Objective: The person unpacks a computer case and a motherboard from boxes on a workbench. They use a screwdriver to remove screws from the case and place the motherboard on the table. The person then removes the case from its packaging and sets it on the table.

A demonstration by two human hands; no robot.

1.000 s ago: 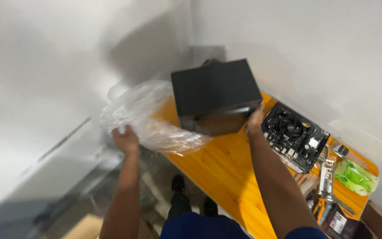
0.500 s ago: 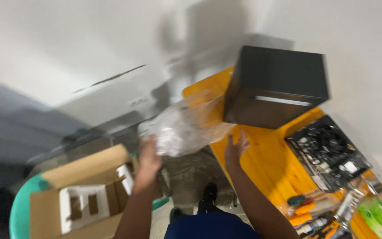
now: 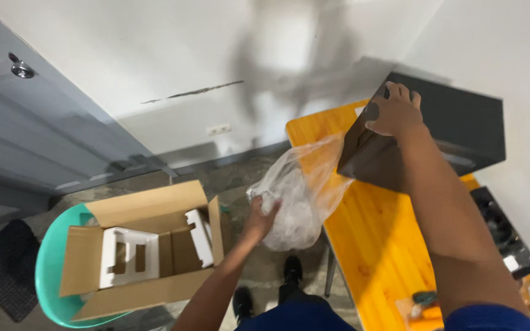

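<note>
The case (image 3: pixel 455 122) stands on the tabletop (image 3: pixel 375 245) at two o'clock; the carton (image 3: pixel 148 251) sits on the floor (image 3: pixel 7 270) at eight o'clock.

A crinkled clear plastic bag (image 3: pixel 299 196) looks glossy; the black box-shaped case (image 3: pixel 461 132) is matt, and the orange wooden table (image 3: pixel 375 245) is smooth.

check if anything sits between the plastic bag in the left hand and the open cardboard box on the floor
Nothing visible does. The left hand grips the plastic bag just right of the cardboard box, with only bare floor between them.
</note>
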